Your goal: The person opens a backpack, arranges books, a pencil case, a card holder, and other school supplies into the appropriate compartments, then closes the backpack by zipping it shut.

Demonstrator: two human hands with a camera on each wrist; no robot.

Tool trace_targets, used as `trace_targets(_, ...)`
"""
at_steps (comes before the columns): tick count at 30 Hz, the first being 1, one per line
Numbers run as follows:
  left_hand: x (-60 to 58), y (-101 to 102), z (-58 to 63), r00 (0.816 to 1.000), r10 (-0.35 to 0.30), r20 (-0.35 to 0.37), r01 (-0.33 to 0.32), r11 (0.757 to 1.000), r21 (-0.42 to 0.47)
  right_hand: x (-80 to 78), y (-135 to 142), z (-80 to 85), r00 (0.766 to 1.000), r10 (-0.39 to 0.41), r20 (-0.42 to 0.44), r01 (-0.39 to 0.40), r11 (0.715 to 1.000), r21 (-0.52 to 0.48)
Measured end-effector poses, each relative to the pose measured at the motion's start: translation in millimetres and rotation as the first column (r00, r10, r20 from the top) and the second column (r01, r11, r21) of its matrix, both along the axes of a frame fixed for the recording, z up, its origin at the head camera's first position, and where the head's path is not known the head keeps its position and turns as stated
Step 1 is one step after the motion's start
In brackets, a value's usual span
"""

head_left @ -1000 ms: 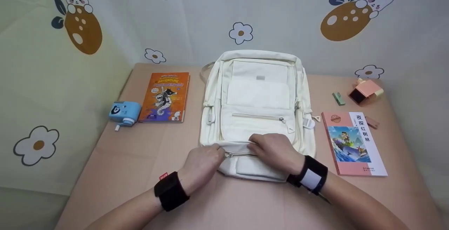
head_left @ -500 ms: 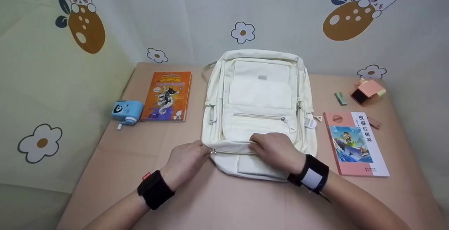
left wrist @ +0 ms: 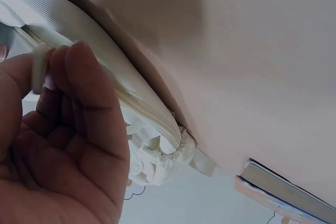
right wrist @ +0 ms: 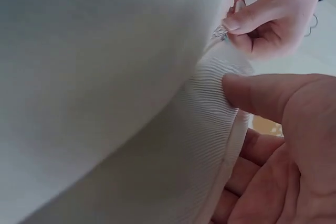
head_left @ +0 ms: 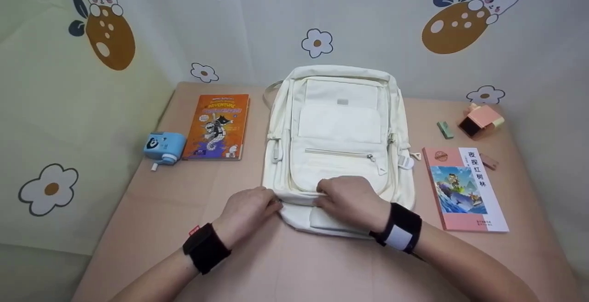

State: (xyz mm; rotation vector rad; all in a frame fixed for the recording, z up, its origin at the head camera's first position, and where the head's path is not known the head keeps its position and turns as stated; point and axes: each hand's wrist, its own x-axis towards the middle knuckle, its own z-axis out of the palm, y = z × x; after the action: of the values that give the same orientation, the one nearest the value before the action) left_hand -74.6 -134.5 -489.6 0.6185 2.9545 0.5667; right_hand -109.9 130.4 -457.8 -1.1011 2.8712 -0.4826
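A cream backpack [head_left: 340, 122] lies front up on the pink cloth. My left hand [head_left: 246, 210] is at its lower left corner, thumb and fingers pinching a zipper pull [left wrist: 39, 69] with a pale tab. A bit of the metal slider [right wrist: 219, 31] shows past the fingertips in the right wrist view. Across the lower front, my right hand [head_left: 352, 203] grips the ribbed fabric edge [right wrist: 210, 93] beside the zipper, thumb on one face and fingers behind. Another zipper [head_left: 338, 153], with a triangular pull, runs across the front pocket above the hands.
Left of the backpack lie an orange book [head_left: 217, 127] and a blue pencil sharpener with a crank [head_left: 164, 148]. On the right are a pink book [head_left: 464, 189], a green block [head_left: 445, 130], a pink block [head_left: 489, 161] and a pink box-like item [head_left: 481, 121]. Patterned curtains stand behind.
My left hand has drawn the zipper pull leftward along the lower front to the corner. The right hand has shifted slightly left, still holding the fabric edge.
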Motion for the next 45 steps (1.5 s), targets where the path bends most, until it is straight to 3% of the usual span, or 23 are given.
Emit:
trace_targets(11, 2.0, -2.5, 2.1, 0.999, -0.018, -0.035, 0.018, 1.0, 0.011, 3.4, -26.7, 1.5, 0.983, 0.142, -0.119, -0.137, 0.989, 0.049)
trace_targets(22, 0.3, -10.7, 6.1, 0.992, 0.0, -0.125, -0.011, 0.996, -0.087, 3.1, -27.1, 0.1, 0.985, 0.112, -0.132, -0.102, 0.991, 0.082)
trace_targets(28, -9.1, -28.4, 2.4, 0.986, 0.081, -0.145, -0.101, 0.986, -0.135, 3.0, -25.6, -0.1, 0.983, 0.116, -0.145, -0.102, 0.99, 0.101)
trace_targets(32, -14.7, -35.5, 0.2, 0.984, 0.114, -0.134, -0.128, 0.987, -0.1, 3.3, -25.7, -1.8, 0.98, 0.122, -0.155, -0.108, 0.989, 0.1)
trace_targets(40, -16.0, -34.6, 2.6, 0.99, 0.121, -0.074, -0.126, 0.989, -0.073, 4.6, -29.2, 1.1, 0.989, 0.108, -0.097, -0.104, 0.993, 0.05)
trace_targets(45, -15.8, -33.8, 3.2, 0.993, 0.11, -0.053, -0.113, 0.992, -0.061, 5.4, -38.5, 7.9, 0.988, 0.127, -0.092, -0.12, 0.99, 0.079)
